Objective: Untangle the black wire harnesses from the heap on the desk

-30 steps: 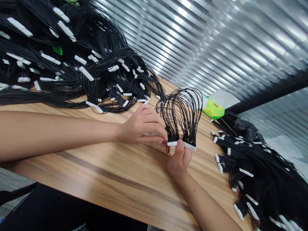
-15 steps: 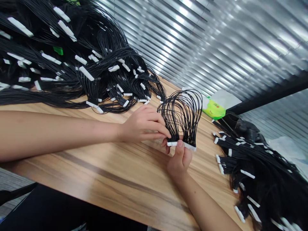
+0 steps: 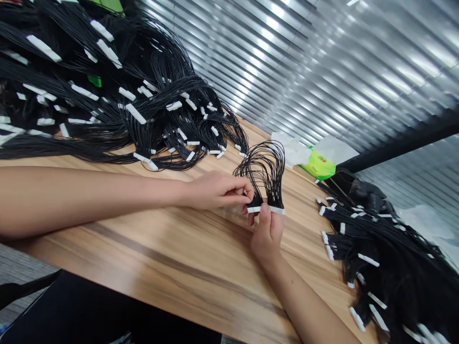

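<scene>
A wire harness (image 3: 276, 167) of thin black wires loops up over the table, with a white connector at each of its two ends. My right hand (image 3: 267, 234) grips the harness from below, its thumb across the inner ends of the left white connector (image 3: 254, 209) and the right white connector (image 3: 277, 209). From the left, my left hand (image 3: 224, 190) reaches in with thumb and forefinger pinched at the wires just above the left connector. The exact wires between those fingertips are hidden.
A large heap of similar black harnesses (image 3: 143, 91) covers the back left of the wooden table (image 3: 172, 258). More harnesses (image 3: 387, 253) lie at the right. A green and white tissue pack (image 3: 319, 162) stands behind, near a corrugated metallic wall (image 3: 304, 71).
My left fingers have curled from stretched out into a pinch at the wires. The harness has shifted slightly left and its loop has narrowed.
</scene>
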### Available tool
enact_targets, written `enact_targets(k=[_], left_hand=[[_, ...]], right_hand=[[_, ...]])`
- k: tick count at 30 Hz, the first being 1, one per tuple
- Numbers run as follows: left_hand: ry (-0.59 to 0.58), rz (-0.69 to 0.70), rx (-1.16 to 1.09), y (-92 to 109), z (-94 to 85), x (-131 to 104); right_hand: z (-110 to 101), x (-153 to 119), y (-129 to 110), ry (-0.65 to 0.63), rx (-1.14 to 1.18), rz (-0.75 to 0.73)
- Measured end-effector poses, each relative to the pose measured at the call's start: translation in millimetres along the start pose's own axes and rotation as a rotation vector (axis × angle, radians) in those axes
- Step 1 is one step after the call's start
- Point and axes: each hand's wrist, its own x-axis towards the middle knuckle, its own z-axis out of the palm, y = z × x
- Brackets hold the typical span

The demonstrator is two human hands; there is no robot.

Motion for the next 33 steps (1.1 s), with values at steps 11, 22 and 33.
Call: enact_targets(k=[11,22,33], left_hand=[[0.149,0.213,0.407,-6.7,1.9,1.8],[0.083,0.084,0.308,-18.0,4.1,3.8],[0.100,-0.090,-0.448,-38.3,7.9,13.5]], right_hand=[[4.4,5.1,-8.6,0.037,0.179,0.145],[4.9,24.7,-17.3,0.292,0.542,0.258],[13.1,-6.3,-42.4,0.077,0.659,0.316]])
